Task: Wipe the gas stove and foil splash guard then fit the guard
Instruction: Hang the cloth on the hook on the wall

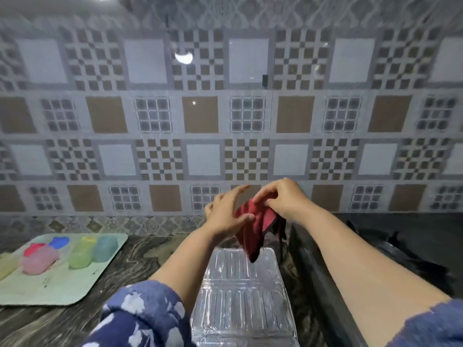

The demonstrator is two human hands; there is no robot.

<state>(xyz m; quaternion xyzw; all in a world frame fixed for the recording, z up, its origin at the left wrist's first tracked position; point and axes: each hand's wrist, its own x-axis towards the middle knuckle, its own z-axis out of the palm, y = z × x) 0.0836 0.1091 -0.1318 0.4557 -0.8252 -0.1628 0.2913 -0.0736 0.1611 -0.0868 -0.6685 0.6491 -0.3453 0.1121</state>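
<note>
At the far left I see a pale green tray [82,291] resting on the dark marbled tabletop [140,254], and on it lie several soft coloured shapes [75,251], red, blue, pink, green and teal, too blurred for me to identify. Moving right, my left hand [229,214] is raised in front of the patterned tile wall [200,116], its fingers spread and fairly straight, the thumb touching the red cloth [253,229]; it grasps nothing that I can make out. The cloth hangs bunched between both hands, its lower corner dangling just above the far edge of the foil splash guard [240,296]. That guard lies flat on the tabletop, below my forearms, ribbed and shiny, just beside the stove's left edge. My right hand [280,199] is clenched on the cloth's upper part, fingertips and thumb pinching the fabric. At the right sits the black gas stove [400,246], partly hidden behind my right forearm.
</note>
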